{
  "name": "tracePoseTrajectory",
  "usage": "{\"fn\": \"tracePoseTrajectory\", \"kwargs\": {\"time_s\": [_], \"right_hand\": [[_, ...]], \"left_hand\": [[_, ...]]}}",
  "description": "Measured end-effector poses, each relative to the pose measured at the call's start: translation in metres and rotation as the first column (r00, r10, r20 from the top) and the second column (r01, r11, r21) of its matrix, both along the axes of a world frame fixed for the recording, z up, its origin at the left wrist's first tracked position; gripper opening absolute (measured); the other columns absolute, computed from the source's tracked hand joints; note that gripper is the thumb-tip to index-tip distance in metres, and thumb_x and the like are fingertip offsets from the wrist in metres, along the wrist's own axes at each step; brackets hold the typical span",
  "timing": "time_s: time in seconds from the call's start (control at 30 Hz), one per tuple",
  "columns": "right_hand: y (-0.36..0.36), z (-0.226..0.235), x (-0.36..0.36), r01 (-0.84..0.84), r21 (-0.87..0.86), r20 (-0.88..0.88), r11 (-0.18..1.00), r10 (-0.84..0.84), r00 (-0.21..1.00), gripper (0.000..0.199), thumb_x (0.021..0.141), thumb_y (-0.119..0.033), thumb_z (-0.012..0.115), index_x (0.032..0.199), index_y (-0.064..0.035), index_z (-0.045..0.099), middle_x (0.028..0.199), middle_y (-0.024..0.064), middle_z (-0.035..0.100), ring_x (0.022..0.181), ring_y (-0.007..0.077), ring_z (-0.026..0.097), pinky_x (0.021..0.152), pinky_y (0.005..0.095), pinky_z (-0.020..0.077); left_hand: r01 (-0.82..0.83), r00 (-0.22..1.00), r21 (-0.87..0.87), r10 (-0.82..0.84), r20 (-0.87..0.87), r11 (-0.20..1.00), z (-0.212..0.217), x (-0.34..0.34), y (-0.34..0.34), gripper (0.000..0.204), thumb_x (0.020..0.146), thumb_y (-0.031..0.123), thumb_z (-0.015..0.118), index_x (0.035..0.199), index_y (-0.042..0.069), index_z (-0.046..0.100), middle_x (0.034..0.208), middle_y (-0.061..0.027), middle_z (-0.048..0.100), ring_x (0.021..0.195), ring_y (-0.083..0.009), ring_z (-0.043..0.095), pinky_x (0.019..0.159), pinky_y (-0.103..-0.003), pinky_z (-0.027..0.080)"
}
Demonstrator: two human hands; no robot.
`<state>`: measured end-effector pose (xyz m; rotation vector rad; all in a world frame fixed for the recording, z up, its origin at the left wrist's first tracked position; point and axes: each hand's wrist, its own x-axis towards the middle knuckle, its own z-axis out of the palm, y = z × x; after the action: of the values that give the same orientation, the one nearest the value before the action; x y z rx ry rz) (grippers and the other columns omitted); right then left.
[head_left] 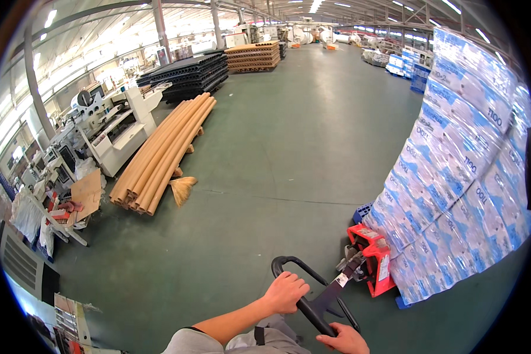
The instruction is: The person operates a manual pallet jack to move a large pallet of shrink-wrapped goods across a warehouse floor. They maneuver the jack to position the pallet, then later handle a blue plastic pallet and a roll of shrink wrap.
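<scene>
Both my hands grip the black loop handle (318,315) of a red pallet jack (376,259). My left hand (285,292) is wrapped round the upper left part of the loop, with the forearm bare. Lower down, my right hand (345,340) closes on the near end of the grip, partly cut off by the bottom edge. From the handle a dark shaft runs up and right to the red body. Just beyond the jack stands a tall stack of plastic-wrapped white and blue packs (448,171) on a blue pallet (363,212). The jack's forks are hidden.
Long brown cardboard tubes (165,153) lie on a wooden pallet at the left, with a straw broom head (183,190) beside them. Behind are stacked black trays (186,75) and brown ones (252,57). A white machine (121,133) stands far left. Green floor (289,159) stretches ahead.
</scene>
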<state>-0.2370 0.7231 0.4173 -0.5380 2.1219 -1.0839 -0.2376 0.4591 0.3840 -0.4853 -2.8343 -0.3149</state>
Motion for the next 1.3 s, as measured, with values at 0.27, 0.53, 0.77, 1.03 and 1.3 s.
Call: {"fn": "tracePoseTrajectory", "kwargs": {"time_s": [0.27,0.53,0.77,1.03,1.3], "right_hand": [[0.066,0.068,-0.064,0.546,0.093,-0.431,0.833,-0.461,0.776,0.047,0.066,-0.033,0.080,0.104,-0.0093,0.065,0.087,0.0129,0.069,0.080,0.0248,0.067,0.075,0.0341,0.0517],[0.122,0.027,-0.184,0.845,-0.308,-0.818,0.437,-0.576,0.000,0.022,0.089,-0.027,0.059,0.092,-0.0060,0.067,0.082,0.0137,0.067,0.073,0.0278,0.064,0.067,0.0375,0.0496],[0.141,0.020,-0.254,0.805,-0.489,-0.776,0.336,-0.589,-0.226,0.028,0.092,-0.025,0.055,0.095,-0.0001,0.066,0.084,0.0165,0.066,0.073,0.0277,0.062,0.068,0.0370,0.0494],[0.232,-0.019,-0.376,0.759,-0.631,-0.544,0.164,-0.790,-0.282,0.027,0.097,-0.024,0.048,0.096,0.0014,0.058,0.082,0.0036,0.056,0.071,0.0124,0.047,0.066,0.0259,0.0396],[0.232,-0.028,-0.431,0.648,-0.740,-0.545,0.177,-0.722,-0.425,0.033,0.099,-0.024,0.041,0.078,-0.0010,0.052,0.067,0.0007,0.043,0.061,0.0098,0.039,0.058,0.0250,0.0321]], "left_hand": [[0.146,0.958,0.161,-0.099,-0.269,0.976,0.047,-0.109,0.066,0.035,0.053,0.018,0.069,0.084,0.014,0.053,0.078,-0.0002,0.049,0.075,-0.0195,0.052,0.072,-0.034,0.040],[0.515,0.802,0.238,-0.365,-0.473,0.823,0.060,-0.251,0.095,0.040,0.064,0.018,0.069,0.098,0.004,0.052,0.091,-0.0090,0.053,0.091,-0.0250,0.053,0.084,-0.037,0.040],[0.369,0.900,0.640,-0.432,-0.063,0.675,0.040,-0.349,0.062,0.034,0.063,0.014,0.073,0.084,0.006,0.048,0.072,-0.0122,0.056,0.072,-0.0340,0.057,0.063,-0.042,0.043],[0.411,0.895,0.685,-0.409,-0.179,0.601,0.056,-0.460,0.090,0.026,0.068,0.020,0.068,0.084,0.009,0.051,0.063,-0.0132,0.057,0.062,-0.0383,0.059,0.053,-0.048,0.045],[0.506,0.837,0.684,-0.492,-0.241,0.525,0.062,-0.531,0.091,0.026,0.066,0.020,0.071,0.083,0.009,0.054,0.062,-0.0107,0.056,0.057,-0.0333,0.059,0.052,-0.044,0.045]]}}
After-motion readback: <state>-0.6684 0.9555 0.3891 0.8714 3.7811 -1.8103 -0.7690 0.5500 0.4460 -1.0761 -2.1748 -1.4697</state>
